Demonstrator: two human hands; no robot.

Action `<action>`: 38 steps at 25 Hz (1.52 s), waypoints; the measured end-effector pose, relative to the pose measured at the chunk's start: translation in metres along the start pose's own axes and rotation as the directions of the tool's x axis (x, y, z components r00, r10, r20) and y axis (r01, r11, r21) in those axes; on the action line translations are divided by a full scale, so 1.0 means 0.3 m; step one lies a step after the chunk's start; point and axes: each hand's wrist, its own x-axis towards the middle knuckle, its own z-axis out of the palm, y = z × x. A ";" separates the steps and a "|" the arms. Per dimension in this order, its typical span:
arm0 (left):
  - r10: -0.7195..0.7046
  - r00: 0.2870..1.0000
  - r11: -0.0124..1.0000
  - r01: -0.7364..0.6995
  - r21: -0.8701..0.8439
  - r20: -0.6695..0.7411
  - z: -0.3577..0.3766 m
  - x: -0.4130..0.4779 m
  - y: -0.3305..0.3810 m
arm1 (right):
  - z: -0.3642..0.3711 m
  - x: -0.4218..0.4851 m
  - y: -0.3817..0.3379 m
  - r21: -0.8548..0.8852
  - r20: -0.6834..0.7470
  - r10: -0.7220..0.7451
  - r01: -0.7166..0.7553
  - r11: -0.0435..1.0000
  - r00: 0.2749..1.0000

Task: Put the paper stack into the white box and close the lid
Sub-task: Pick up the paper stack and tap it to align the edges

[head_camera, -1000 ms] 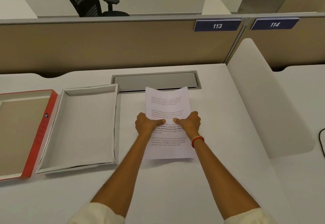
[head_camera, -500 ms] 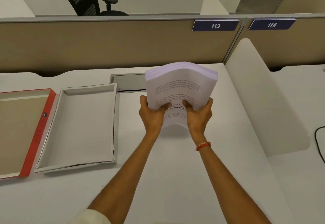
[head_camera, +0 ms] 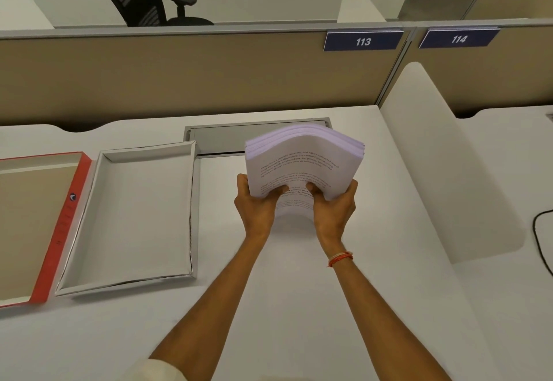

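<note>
A: A second ago the paper stack (head_camera: 302, 168) lay flat on the table (head_camera: 299, 306) under both palms. Now it is lifted clear and tipped up, its far edge raised and fanning, its middle bowed.

B: What about the grip?

A: The left hand (head_camera: 256, 205) and the right hand (head_camera: 333, 205) each pinch the near end of the stack, thumbs pressed onto the printed top sheet, fingers curled beneath. Both are closed firmly on the paper; neither is spread.

B: And the white box (head_camera: 134, 219)?

A: It sits open on the table to the left of the stack, well apart from it, with nothing inside that I can see. Its lid (head_camera: 39, 225), red-edged with a brown inside, lies upturned just beside the box, further left.

B: So which step is this?

A: I'd say the carry has only begun: the stack is picked up, not yet over the box, and the lid is untouched.

B: What does the next move need?

A: Travel left until the stack hangs above the box, square the edges to its walls, then lower it flat. Held only at one end, the sheets sag and splay, so loose pages could slip or catch on the rim. Supporting the underside would likely help.
</note>
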 end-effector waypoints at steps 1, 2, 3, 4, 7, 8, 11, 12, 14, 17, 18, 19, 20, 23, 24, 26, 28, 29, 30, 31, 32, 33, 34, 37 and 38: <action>-0.001 1.000 1.000 0.001 0.007 0.000 -0.002 -0.002 -0.008 | -0.002 -0.004 0.005 -0.001 0.001 -0.002 0.002 1.000 1.000; -0.001 1.000 1.000 0.000 0.017 0.002 -0.004 -0.004 -0.014 | -0.003 -0.007 0.008 -0.002 0.005 -0.006 0.006 1.000 1.000; -0.001 1.000 1.000 0.001 0.028 0.007 -0.005 -0.003 -0.019 | -0.005 -0.007 0.009 -0.005 0.011 -0.008 0.008 1.000 1.000; -0.003 1.000 0.999 0.002 0.040 0.013 -0.006 -0.002 -0.022 | -0.008 -0.005 0.010 -0.009 0.020 -0.006 0.006 1.000 1.000; -0.001 1.000 0.998 0.000 0.063 0.020 -0.018 0.006 -0.021 | -0.018 0.000 0.004 -0.045 0.057 0.011 -0.008 0.999 0.998; 0.005 1.000 0.998 -0.007 0.062 0.023 -0.022 0.009 -0.021 | -0.021 0.001 0.001 -0.059 0.067 0.014 -0.010 0.998 0.998; 0.017 0.999 0.999 -0.018 0.050 0.037 -0.033 0.015 -0.025 | -0.030 0.001 0.000 -0.075 0.078 0.028 -0.022 0.997 0.997; 0.019 0.999 0.999 -0.021 0.046 0.039 -0.035 0.017 -0.028 | -0.033 0.000 0.001 -0.074 0.077 0.031 -0.026 0.997 0.997; 0.019 0.999 0.999 -0.021 0.038 0.037 -0.037 0.020 -0.035 | -0.034 -0.003 0.004 -0.076 0.070 0.035 -0.030 0.997 0.997; 0.013 0.999 0.999 -0.014 0.035 0.029 -0.030 0.021 -0.044 | -0.025 -0.009 0.006 -0.064 0.050 0.034 -0.031 0.997 0.998; 0.007 1.000 0.999 -0.008 0.034 0.024 -0.025 0.022 -0.045 | -0.019 -0.011 0.006 -0.058 0.040 0.033 -0.030 0.998 0.999; -0.002 1.000 0.999 0.001 0.034 0.014 -0.021 0.023 -0.045 | -0.013 -0.013 0.007 -0.050 0.029 0.029 -0.028 0.998 0.999; -0.010 1.000 0.999 0.010 0.036 0.002 -0.016 0.024 -0.043 | -0.009 -0.015 0.010 -0.042 0.016 0.026 -0.026 0.999 1.000; -0.014 1.000 0.999 0.015 0.044 -0.012 -0.008 0.028 -0.045 | 0.000 -0.014 0.022 -0.039 -0.020 0.041 -0.042 0.998 0.999; -0.016 1.000 0.999 0.016 0.047 -0.014 -0.005 0.029 -0.047 | 0.001 -0.013 0.027 -0.046 -0.027 0.045 -0.046 0.998 0.999; -0.022 1.000 0.999 0.023 0.050 -0.018 -0.001 0.033 -0.048 | 0.007 -0.009 0.036 -0.056 -0.035 0.053 -0.055 0.997 0.998; -0.026 0.999 0.998 0.027 0.050 -0.020 0.005 0.036 -0.049 | 0.015 -0.007 0.042 -0.051 -0.044 0.063 -0.066 0.997 0.997; -0.026 0.999 0.998 0.027 0.051 -0.023 0.008 0.036 -0.048 | 0.020 -0.007 0.042 -0.046 -0.048 0.069 -0.071 0.996 0.996; -0.025 0.999 0.998 0.027 0.053 -0.028 0.011 0.036 -0.046 | 0.027 -0.008 0.040 -0.041 -0.052 0.073 -0.075 0.996 0.996; -0.025 0.999 0.998 0.027 0.057 -0.034 0.014 0.038 -0.043 | 0.034 -0.008 0.038 -0.037 -0.056 0.075 -0.077 0.996 0.996; -0.024 0.999 0.998 0.027 0.064 -0.039 0.018 0.040 -0.040 | 0.043 -0.007 0.033 -0.037 -0.060 0.076 -0.078 0.996 0.995; -0.025 0.999 0.997 0.028 0.075 -0.043 0.022 0.044 -0.035 | 0.052 -0.004 0.029 -0.045 -0.065 0.076 -0.079 0.996 0.995; -0.027 0.999 0.995 0.031 0.090 -0.046 0.027 0.050 -0.028 | 0.061 0.001 0.023 -0.059 -0.074 0.075 -0.079 0.995 0.994; -0.046 0.998 0.987 0.054 0.154 -0.052 0.040 0.072 -0.003 | 0.088 0.028 0.005 -0.126 -0.078 0.093 -0.102 0.987 0.993; -0.053 0.997 0.982 0.062 0.180 -0.053 0.043 0.082 0.006 | 0.096 0.040 0.000 -0.165 -0.065 0.101 -0.110 0.980 0.993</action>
